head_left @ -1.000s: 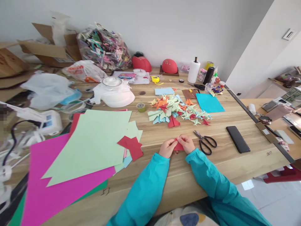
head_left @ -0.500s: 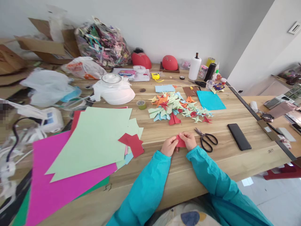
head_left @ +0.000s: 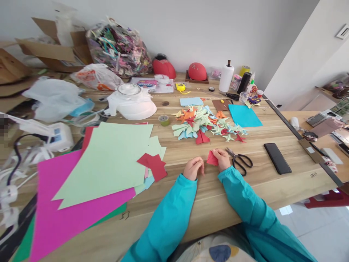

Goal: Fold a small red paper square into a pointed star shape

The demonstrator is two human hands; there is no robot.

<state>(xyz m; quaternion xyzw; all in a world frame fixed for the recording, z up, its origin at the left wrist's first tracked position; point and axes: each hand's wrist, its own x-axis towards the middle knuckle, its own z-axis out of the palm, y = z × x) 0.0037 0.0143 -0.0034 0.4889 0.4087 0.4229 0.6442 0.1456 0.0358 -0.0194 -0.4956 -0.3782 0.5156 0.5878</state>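
Between the thumb and fingers of my right hand (head_left: 223,159) is a small folded square of red paper (head_left: 212,158), just above the tabletop. My left hand (head_left: 194,168) is off the paper, a short gap to its left, holding nothing, its fingers loosely bent and a little apart. Black-handled scissors (head_left: 241,160) lie beside my right hand. Behind both hands spreads a pile of folded paper shapes (head_left: 200,122) in green, orange, red and blue. Cut red paper pieces (head_left: 155,167) rest at the edge of the large light-green sheets (head_left: 109,160), left of my left hand.
A black phone (head_left: 277,158) lies at the right. A blue paper sheet (head_left: 245,115) and a roll of tape (head_left: 164,120) are farther back. Magenta paper (head_left: 60,203) covers the front left. Plastic bags (head_left: 51,98) and a power strip (head_left: 60,136) crowd the left side.
My left hand has let go of the red paper and moved slightly left. My right hand now holds the paper alone, shifted a little to the right and turned.
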